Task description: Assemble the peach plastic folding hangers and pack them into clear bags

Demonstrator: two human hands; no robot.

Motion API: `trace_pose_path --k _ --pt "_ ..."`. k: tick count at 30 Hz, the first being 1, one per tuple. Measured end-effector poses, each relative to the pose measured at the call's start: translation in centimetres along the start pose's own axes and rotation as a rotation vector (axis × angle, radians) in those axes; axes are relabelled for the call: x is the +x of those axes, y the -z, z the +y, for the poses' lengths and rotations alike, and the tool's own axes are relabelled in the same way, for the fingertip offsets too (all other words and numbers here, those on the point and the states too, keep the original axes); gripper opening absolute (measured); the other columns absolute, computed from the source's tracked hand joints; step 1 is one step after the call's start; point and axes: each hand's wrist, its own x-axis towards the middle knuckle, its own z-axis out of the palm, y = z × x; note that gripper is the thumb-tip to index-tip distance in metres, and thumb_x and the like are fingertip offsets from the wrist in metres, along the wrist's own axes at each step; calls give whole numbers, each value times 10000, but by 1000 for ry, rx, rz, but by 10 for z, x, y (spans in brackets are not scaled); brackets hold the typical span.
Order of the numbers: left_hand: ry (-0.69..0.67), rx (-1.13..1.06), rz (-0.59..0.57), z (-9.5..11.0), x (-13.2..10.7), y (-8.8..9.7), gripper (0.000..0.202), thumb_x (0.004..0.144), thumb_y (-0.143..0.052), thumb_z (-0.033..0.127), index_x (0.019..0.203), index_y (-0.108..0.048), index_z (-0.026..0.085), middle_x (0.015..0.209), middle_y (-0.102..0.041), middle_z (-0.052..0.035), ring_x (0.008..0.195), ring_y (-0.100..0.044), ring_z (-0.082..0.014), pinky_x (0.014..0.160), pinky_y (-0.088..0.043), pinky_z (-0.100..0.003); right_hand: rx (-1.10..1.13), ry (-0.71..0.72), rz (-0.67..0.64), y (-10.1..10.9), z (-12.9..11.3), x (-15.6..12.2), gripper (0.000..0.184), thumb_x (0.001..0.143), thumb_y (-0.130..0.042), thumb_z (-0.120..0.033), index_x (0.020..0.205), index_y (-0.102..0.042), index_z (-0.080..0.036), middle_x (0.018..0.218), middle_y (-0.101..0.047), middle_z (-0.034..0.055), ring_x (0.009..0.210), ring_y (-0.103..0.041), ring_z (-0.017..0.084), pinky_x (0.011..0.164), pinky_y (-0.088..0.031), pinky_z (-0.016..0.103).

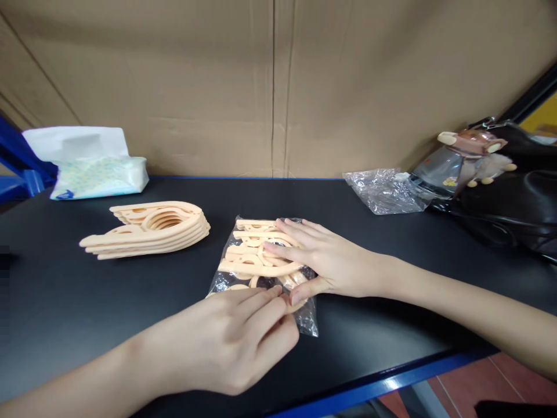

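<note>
A clear plastic bag (243, 255) filled with several peach-coloured plastic hangers lies on the black table (65, 302). My right hand (322, 258) rests flat on top of the bag, fingers stretched out over the hangers, thumb at the bag's near edge. My left hand (230, 339) is at the bag's near end, fingers pressed together and pinching the bag's edge beside my right thumb. A loose stack of the same hangers (148, 229) sits to the left on the table, apart from both hands.
A pack of tissues (93, 168) lies at the back left. At the back right are a crumpled clear bag (383, 188), a bottle with a plush toy (461, 154) and a black bag (517, 203). A cardboard wall stands behind. The table's blue front edge (391, 383) is close.
</note>
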Motion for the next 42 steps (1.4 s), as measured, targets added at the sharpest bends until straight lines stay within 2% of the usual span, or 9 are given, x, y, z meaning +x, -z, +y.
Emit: trace_pose_path --k 5,9,16,20,28,33,36,39,42 --pt "-3 -20 25 2 1 2 239 944 -424 86 909 -648 163 868 -725 -44 884 -694 -178 859 -538 -271 91 12 -58 3 7 -2 980 828 -434 -752 1555 -207 -135 1604 -22 226 1491 26 308 1204 -62 530" --pt "62 64 -34 -3 10 -1 304 956 -351 35 1046 -630 118 922 -736 -62 846 -698 -177 783 -543 -272 255 59 17 11 25 -13 930 849 -309 -776 1567 -170 -201 1628 -90 127 1503 -13 268 1214 -66 519" --pt "260 199 -425 -46 42 -37 376 870 -444 -49 1211 -554 64 1098 -683 -136 927 -695 -236 717 -573 -309 294 -59 379 14 46 -42 750 921 -250 -725 1507 -340 -265 1543 -375 95 1447 -285 263 1184 -225 510" --pt "300 203 -452 -69 62 -53 344 899 -392 -44 1191 -550 45 1096 -663 -161 958 -680 -263 722 -565 -342 199 -60 353 16 46 -43 672 949 -268 -687 1425 -461 -253 1488 -438 112 1416 -327 281 1154 -272 528" --pt "344 150 -436 -95 83 -66 303 921 -418 6 1175 -554 103 1084 -668 -111 917 -688 -222 617 -513 -265 97 -82 253 11 42 -42 544 981 -365 -589 1346 -555 -235 1481 -448 132 1396 -357 291 1137 -294 551" --pt "395 180 -382 -90 83 -70 227 934 -435 61 1108 -581 72 1041 -681 -141 944 -677 -257 661 -510 -296 10 -100 227 13 42 -42 519 987 -399 -549 1296 -598 -182 1443 -489 159 1379 -387 307 1119 -322 560" --pt "427 200 -347 -79 77 -65 198 948 -471 148 1077 -593 59 1037 -685 -162 961 -670 -282 723 -527 -337 -103 -139 308 21 49 -43 467 985 -442 -505 1252 -624 -167 1401 -526 165 1364 -410 309 1115 -344 526" --pt "426 218 -326 -67 67 -56 246 957 -481 204 1105 -603 51 1072 -683 -176 990 -661 -297 771 -533 -369 -227 -254 382 33 63 -50 443 971 -481 -490 1238 -627 -169 1361 -562 157 1322 -465 307 1108 -366 489" --pt "397 228 -313 -54 55 -47 271 956 -484 211 1123 -624 50 1119 -679 -183 1034 -647 -305 806 -532 -386 -313 -481 293 45 84 -62 550 981 -422 -499 1347 -541 -106 1345 -581 189 1242 -547 328 1051 -419 479"
